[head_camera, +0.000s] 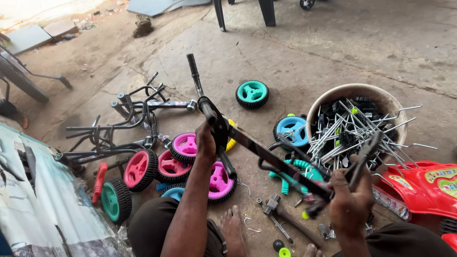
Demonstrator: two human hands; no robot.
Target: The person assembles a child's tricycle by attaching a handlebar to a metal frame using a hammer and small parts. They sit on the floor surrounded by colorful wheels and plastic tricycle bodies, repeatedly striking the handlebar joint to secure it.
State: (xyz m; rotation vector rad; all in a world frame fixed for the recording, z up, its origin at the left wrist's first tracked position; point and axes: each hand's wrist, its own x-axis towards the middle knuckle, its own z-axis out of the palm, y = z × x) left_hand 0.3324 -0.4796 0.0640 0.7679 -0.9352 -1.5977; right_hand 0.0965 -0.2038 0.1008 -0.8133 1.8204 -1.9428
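**Small bike frame held across the lap**

Bare feet (233,223) and knees sit nearest, with a hammer (281,214) lying on the concrete floor (333,52) between them. Above, the left hand (205,143) is wrapped tight around the handlebar (209,112) end of a dark bike frame (266,154), which slants across the lap. The right hand (350,200) is closed on pliers (364,157) at the frame's lower end. That frame looks stiff, metal and fairly light; gripping near the handlebar stem seems the steadiest hold. Coloured wheels (183,162) lie just left, a bucket of metal rods (357,126) right, beside a red toy car (423,190).
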